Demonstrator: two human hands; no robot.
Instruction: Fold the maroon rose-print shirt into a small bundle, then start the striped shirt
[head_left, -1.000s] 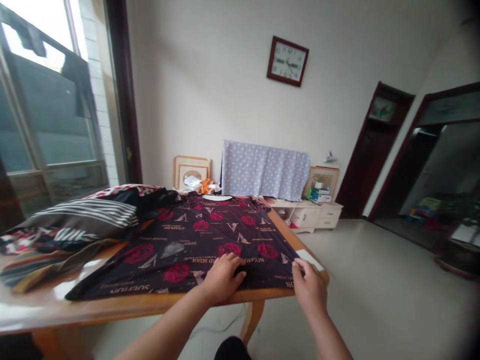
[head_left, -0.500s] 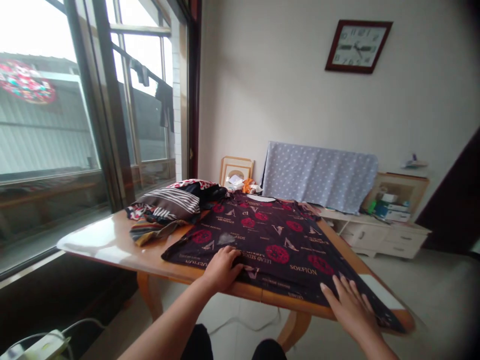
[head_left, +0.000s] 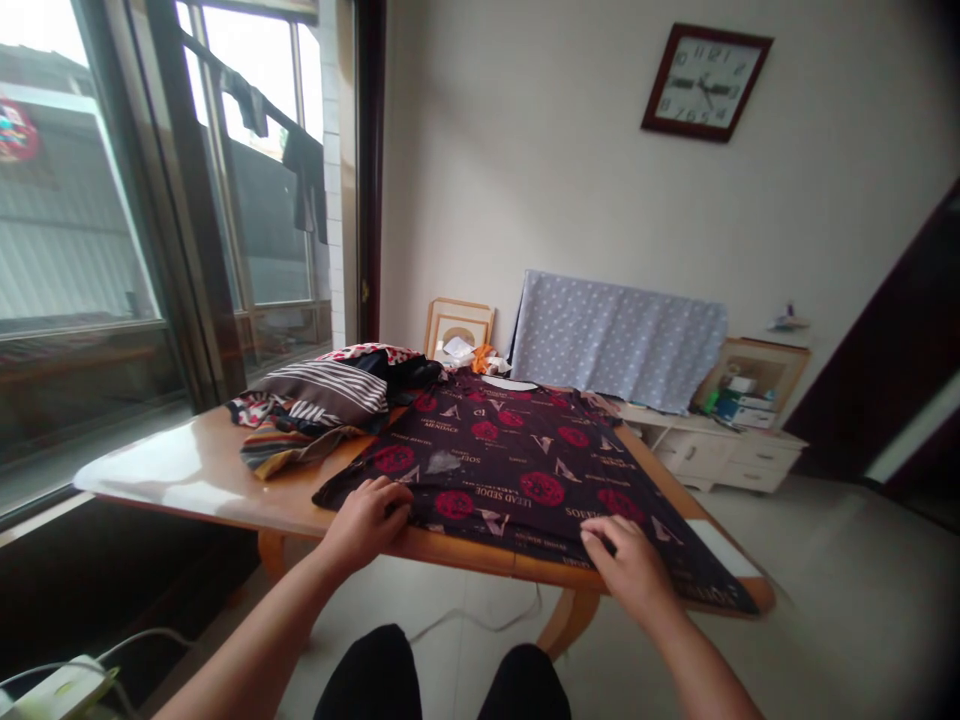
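- Basically, wooden table [head_left: 169, 480] spans the frame from left of centre to lower right, clear sheet on top.
- Dark printed shirt [head_left: 517, 455] lies spread flat on it, centre to lower right; red round motifs, pale lettering, neckline at far end, hem toward the near table edge.
- Dotted cloth [head_left: 619, 340], grey-blue, drapes right of centre, beyond the table.
- Clothes pile [head_left: 330, 390], striped and patterned, sits left of centre on the table, against the shirt's far left side.
- Clock [head_left: 707, 82], dark red frame, on the wall, upper right.
- Right hand [head_left: 628, 558], lower right of centre: at the hem, thumb and fingers close together; can't tell if fabric is pinched.
- Left hand [head_left: 369, 517], lower left of centre: on the hem's left part, fingers curled; hold on cloth can't be told.
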